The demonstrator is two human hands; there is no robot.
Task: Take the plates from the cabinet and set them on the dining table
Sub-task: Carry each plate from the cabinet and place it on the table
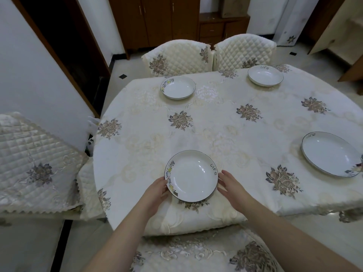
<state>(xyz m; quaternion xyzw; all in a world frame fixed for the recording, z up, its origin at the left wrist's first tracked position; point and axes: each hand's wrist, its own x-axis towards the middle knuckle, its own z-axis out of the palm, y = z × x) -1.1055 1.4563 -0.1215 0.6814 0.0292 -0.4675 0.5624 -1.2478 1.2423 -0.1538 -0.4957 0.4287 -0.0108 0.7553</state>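
A white plate (193, 177) with a cartoon print and the word "Life" on its rim lies near the front edge of the dining table (225, 130), which wears a cream floral cloth. My left hand (157, 190) grips the plate's left rim, fingers tucked at its edge. My right hand (232, 186) is at the right rim with straight fingers, just touching it. Three more matching plates rest on the cloth: one far left (178, 87), one far right (265, 75), one at the right edge (330, 153).
Quilted cream chairs stand around the table: two at the far side (176, 57) (243, 51), one on the left (37, 163), one right below me (196, 254). A brown wooden cabinet (157, 20) with shut doors stands against the far wall.
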